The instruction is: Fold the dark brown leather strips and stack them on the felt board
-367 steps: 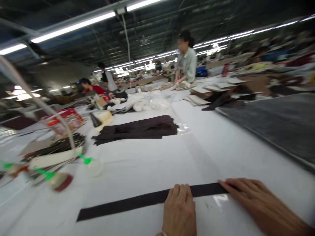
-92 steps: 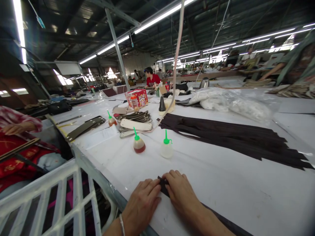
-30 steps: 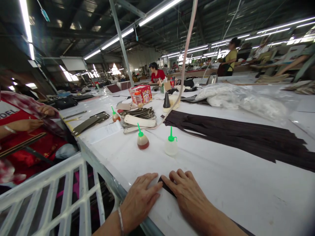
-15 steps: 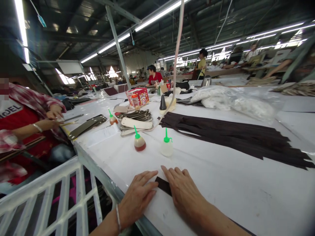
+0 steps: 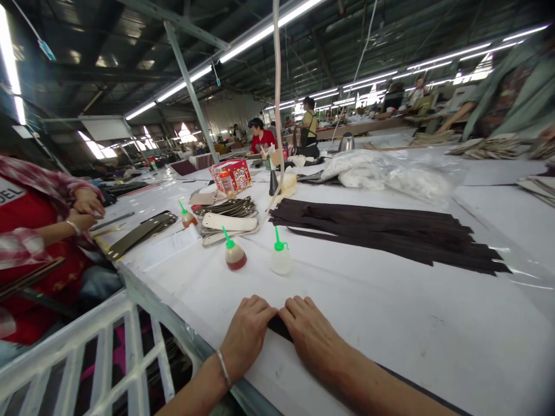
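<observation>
A dark brown strip [image 5: 281, 329] lies on the white tabletop near its front edge. Its far end sits between my hands, and a further length shows beyond my right forearm. My left hand [image 5: 248, 328] is curled, thumb and fingers pinching the strip's end. Close beside it, my right hand [image 5: 311, 334] has bent fingers pressed onto the same strip, thumb side hidden. Ahead of the hands stand a squeeze bottle with red-brown liquid [image 5: 235, 255] and a clear squeeze bottle [image 5: 281, 259], both with green nozzles. A pile of dark strips [image 5: 381, 228] lies farther right.
A white plastic crate [image 5: 130, 358] stands left of the table edge. Beyond the bottles are stacked strap pieces [image 5: 229, 222], a red patterned box [image 5: 236, 175], a black cone [image 5: 273, 183] and plastic bags [image 5: 373, 172]. A co-worker in a red apron [image 5: 47, 248] sits at left.
My left fingers have closed from a looser spread onto the strip's end. My right fingers have bent more and come closer to the left hand. The view has shifted right.
</observation>
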A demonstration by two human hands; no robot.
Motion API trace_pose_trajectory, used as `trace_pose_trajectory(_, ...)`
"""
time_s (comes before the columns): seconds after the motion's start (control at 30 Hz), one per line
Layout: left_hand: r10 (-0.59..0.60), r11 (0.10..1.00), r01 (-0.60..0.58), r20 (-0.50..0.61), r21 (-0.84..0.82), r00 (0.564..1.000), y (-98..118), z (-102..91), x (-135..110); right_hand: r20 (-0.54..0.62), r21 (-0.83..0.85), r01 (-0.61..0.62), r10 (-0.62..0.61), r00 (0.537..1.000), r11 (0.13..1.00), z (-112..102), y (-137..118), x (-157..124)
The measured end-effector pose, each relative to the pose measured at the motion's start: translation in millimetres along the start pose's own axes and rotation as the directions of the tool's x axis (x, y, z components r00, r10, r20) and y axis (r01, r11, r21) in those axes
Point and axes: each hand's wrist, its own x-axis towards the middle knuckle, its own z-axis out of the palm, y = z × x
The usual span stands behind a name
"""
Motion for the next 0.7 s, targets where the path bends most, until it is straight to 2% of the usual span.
trace_pose_trajectory(0.2,0.078,0.997,-0.078,0.027,-0.006,0.997,-10,4.1,-5,-0.007,0.020,0.119,-0.119,0.993,0.993,-3,7,-11)
trace_pose_trajectory(0.43,0.147,0.989,-0.146,0.034,-0.017,0.989,-18,7.8,-10,0.033,0.079,0.100,-0.103,0.994,0.992,-12,12,-16)
trace_pose_trajectory(0.7,0.177,0.984,-0.177,0.047,0.004,0.983,-19,4.2,-11,0.041,0.039,0.143,-0.144,0.989,0.989,-12,15,-20)
